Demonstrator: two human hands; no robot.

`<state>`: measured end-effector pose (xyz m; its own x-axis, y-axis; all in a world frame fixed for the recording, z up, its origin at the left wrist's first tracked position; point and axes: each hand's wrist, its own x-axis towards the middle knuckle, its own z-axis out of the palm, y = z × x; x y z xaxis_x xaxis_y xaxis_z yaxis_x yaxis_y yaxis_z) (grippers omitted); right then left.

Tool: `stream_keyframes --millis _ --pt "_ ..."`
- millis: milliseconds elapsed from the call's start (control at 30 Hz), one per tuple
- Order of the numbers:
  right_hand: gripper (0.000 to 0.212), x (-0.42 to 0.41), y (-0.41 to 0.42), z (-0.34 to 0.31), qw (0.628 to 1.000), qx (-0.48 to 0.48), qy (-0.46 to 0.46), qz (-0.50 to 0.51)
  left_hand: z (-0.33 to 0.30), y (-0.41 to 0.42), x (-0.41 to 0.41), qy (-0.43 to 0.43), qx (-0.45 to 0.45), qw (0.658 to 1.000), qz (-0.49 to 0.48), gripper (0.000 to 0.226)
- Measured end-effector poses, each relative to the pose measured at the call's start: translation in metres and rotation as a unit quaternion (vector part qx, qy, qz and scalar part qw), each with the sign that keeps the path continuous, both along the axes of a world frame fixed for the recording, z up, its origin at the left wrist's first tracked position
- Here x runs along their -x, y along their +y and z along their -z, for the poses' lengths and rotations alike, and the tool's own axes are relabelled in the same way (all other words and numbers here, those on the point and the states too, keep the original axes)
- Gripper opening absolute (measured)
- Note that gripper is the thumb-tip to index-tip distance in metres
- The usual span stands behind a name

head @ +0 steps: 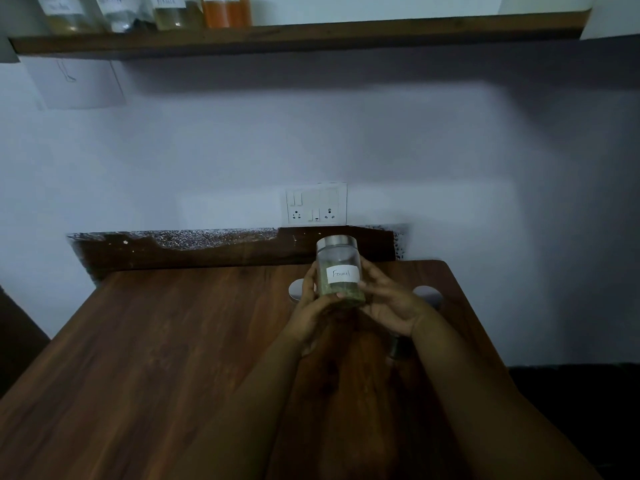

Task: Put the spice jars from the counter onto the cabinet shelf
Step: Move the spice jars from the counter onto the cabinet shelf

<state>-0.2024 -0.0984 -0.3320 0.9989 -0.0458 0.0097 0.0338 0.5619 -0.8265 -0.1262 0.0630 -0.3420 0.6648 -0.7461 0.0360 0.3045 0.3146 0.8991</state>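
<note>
Both hands [349, 306] hold jar [339, 271] | steel lid | label "Fennel"

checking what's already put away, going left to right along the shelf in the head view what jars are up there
brownish powder jar → dark-bottomed jar → pale yellowish jar → orange jar, all on the shelf; only their lower parts show, labels unreadable.

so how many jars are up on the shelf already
4, in a row at the left end of the shelf: jars, and an orange one. More may sit above the frame.
</note>
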Motion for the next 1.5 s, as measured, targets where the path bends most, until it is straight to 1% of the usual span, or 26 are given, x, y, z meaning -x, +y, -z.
stream_keyframes --millis 67,167,233,333,433,533,600,667,733,867,967,1067,1200,1333,1500 --pt "0.075 0.0 0.002 -0.003 1.0 0.012 -0.005 -0.008 -0.001 0.002 -0.002 -0.019 -0.007 1.0 -0.005 0.084" --pt "0.08 -0.002 0.004 -0.008 1.0 0.02 -0.004 -0.012 -0.003 0.005 -0.005 -0.037 -0.006 0.999 -0.009 0.077" --pt "0.083 -0.003 0.007 -0.01 1.0 0.014 -0.003 -0.012 -0.007 0.007 -0.008 -0.039 -0.005 0.999 -0.012 0.078" --pt "0.088 -0.006 0.012 -0.014 1.0 0.02 -0.003 -0.011 -0.011 0.012 -0.01 -0.049 -0.015 0.998 -0.028 0.087" --pt "0.09 -0.01 0.018 -0.021 0.999 0.032 -0.004 -0.003 -0.014 0.018 -0.014 -0.076 -0.016 0.996 -0.049 0.083" --pt "0.093 -0.017 0.025 -0.038 0.994 0.102 0.004 0.023 -0.023 0.023 -0.021 -0.115 -0.02 0.989 -0.091 0.085" --pt "0.097 -0.024 0.029 -0.055 0.988 0.147 0.0 0.046 -0.035 0.027 -0.028 -0.167 -0.034 0.979 -0.113 0.083" --pt "0.099 -0.032 0.034 -0.077 0.985 0.161 -0.026 0.059 -0.052 0.03 -0.036 -0.214 -0.029 0.969 -0.118 0.076" --pt "0.099 -0.04 0.039 -0.102 0.983 0.163 -0.049 0.068 -0.075 0.033 -0.046 -0.227 -0.012 0.966 -0.123 0.073" --pt "0.098 -0.059 0.046 -0.159 0.969 0.202 -0.096 0.101 -0.141 0.039 -0.069 -0.284 -0.009 0.949 -0.135 0.076" --pt "0.1 -0.075 0.055 -0.207 0.96 0.204 -0.15 0.116 -0.194 0.044 -0.088 -0.317 0.017 0.938 -0.141 0.078" --pt "0.098 -0.09 0.062 -0.254 0.942 0.229 -0.203 0.138 -0.243 0.048 -0.104 -0.346 0.049 0.927 -0.137 0.078" --pt "0.094 -0.11 0.064 -0.312 0.911 0.275 -0.244 0.188 -0.297 0.043 -0.122 -0.377 0.103 0.909 -0.141 0.066" --pt "0.095 -0.128 0.052 -0.356 0.881 0.35 -0.227 0.225 -0.339 0.034 -0.139 -0.403 0.116 0.893 -0.162 0.062" --pt "0.103 -0.156 0.031 -0.392 0.835 0.458 -0.182 0.247 -0.367 0.018 -0.173 -0.476 0.063 0.852 -0.207 0.061"
